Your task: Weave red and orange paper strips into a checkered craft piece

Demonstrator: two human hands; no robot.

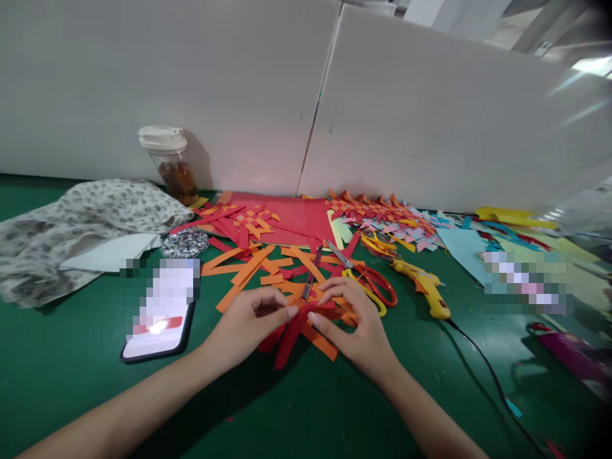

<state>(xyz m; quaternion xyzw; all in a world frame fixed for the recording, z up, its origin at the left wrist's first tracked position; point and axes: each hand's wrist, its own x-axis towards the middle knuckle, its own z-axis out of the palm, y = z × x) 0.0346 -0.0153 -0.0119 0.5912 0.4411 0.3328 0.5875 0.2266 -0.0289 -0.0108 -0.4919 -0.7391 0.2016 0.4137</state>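
Observation:
My left hand [255, 322] and my right hand [351, 319] both pinch a bundle of crossed red paper strips [291, 341] near the table's middle. Red ends hang toward me from between the hands, and an orange strip [321, 342] sticks out below my right fingers. Part of the bundle is hidden by the fingers. Loose orange paper strips [251, 271] lie scattered just beyond my hands. Scissors with red and yellow handles [377, 284] lie close behind my right hand. Woven red-and-orange paper fish [253, 220] rest on red sheets farther back.
A phone [165, 319] lies left of my left arm. A lidded cup [172, 162] stands by the wall near a patterned cloth [95, 210]. To the right are a yellow glue gun [425, 287], its black cord, a heap of woven paper pieces [377, 213] and a purple object [574, 354].

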